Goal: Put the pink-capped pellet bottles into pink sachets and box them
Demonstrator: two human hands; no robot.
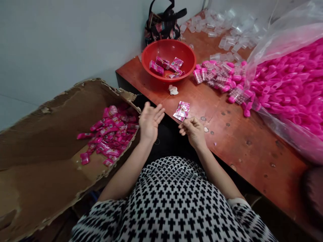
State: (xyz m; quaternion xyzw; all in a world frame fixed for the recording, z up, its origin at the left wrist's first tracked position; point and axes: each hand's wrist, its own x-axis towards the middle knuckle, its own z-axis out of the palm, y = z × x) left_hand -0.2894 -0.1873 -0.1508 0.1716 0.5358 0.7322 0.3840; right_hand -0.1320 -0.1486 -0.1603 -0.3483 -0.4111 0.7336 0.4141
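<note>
Glossy pink square sachets [183, 109]: overlapping on reddish-brown wooden counter [237, 144].
Right grip [194, 129]: fingers curled at sachets' near corner; hold cannot be determined.
Left grip [149, 122]: fingers spread, empty, left of sachets.

cardboard box [37, 144] cropped left, plastic bag [280, 43] cropped right, lettering on packet [183, 109] unreadable

One red bowl [164, 48]; one box [32, 148]; one handbag [163, 32]; one white scrap [173, 89]; one sack [277, 47]; one surface [242, 148]; two hands [150, 122]; two overlapping sachets [183, 109]. Too many to count: wrapped packets [113, 132]; pink pieces [290, 87]; bead-filled tubes [222, 80]; clear cups [228, 42].
</note>
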